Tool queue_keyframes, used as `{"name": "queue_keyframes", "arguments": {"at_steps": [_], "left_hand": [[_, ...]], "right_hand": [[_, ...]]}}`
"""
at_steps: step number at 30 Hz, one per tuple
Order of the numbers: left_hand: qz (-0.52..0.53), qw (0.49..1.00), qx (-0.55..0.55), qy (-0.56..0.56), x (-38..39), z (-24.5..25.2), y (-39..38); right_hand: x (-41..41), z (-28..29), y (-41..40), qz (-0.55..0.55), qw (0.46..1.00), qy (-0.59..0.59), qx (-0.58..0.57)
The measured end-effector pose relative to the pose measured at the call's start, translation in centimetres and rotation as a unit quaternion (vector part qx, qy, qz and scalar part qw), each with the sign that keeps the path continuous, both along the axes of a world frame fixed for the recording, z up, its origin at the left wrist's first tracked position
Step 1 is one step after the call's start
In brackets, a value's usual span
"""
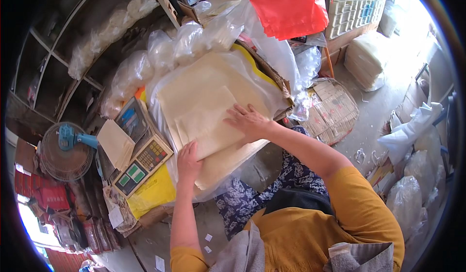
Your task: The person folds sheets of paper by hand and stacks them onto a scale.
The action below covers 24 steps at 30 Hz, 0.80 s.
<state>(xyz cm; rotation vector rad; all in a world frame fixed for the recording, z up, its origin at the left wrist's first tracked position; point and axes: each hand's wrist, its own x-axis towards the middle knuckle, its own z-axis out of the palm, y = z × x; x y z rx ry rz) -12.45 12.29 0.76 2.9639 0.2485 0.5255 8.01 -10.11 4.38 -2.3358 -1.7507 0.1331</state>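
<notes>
Before me lies a broad stack of thin tan sheets (204,68), probably plastic film or bags, on a work surface covered in plastic. A smaller tan sheet or bag (214,117) lies over it, its left edge showing several layers. My right hand (248,123) is flat on the smaller piece's right side, fingers spread. At its lower left corner rests my left hand (188,161), fingertips on top and the thumb out to the side. Neither hand visibly grasps anything. To the left, a digital scale (145,162) carries a small stack of tan pieces (115,144).
A blue fan (67,152) stands at the far left. Clear plastic bundles (189,42) line the back, and a red plastic sheet (291,10) hangs above. Yellow plastic (154,190) sticks out under the scale. Flattened cardboard (329,110) and a wrapped bale (366,61) are on the right.
</notes>
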Motion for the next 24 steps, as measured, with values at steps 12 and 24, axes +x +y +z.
{"name": "queue_keyframes", "arguments": {"at_steps": [12, 24], "left_hand": [[0.186, 0.916, -0.353, -0.043, 0.3, 1.3, 0.9], [0.269, 0.956, -0.057, -0.098, 5.0, 0.3, -1.1]], "right_hand": [[2.8, -0.7, -2.7, -0.143, 0.950, 0.253, 0.113], [3.0, -2.4, 1.5, -0.321, 0.928, 0.146, 0.124]]}}
